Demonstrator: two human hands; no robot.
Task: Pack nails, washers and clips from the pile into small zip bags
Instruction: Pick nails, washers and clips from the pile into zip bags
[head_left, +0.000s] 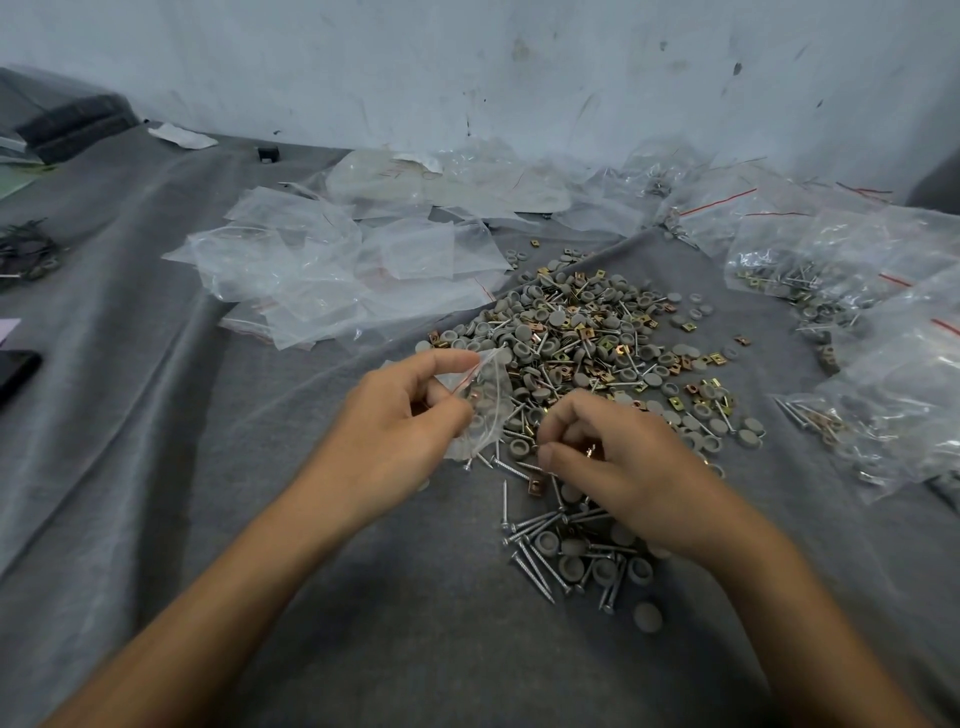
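Observation:
A big pile (587, 343) of grey round washers, silver nails and brass clips lies on the grey cloth ahead of me. My left hand (400, 415) pinches a small clear zip bag (488, 400) with a red seal line, held at the pile's near left edge; a few washers show inside it. My right hand (618, 467) hovers low over the near side of the pile with its fingers curled, pinching small parts, one of them a brass clip. A smaller group of nails and washers (576, 556) lies just under my right wrist.
Empty zip bags (332, 270) are heaped at the left of the pile. Filled bags (852, 291) lie at the right and along the back wall. A dark phone (15, 371) rests at the left edge. Grey cloth (156, 467) covers the table.

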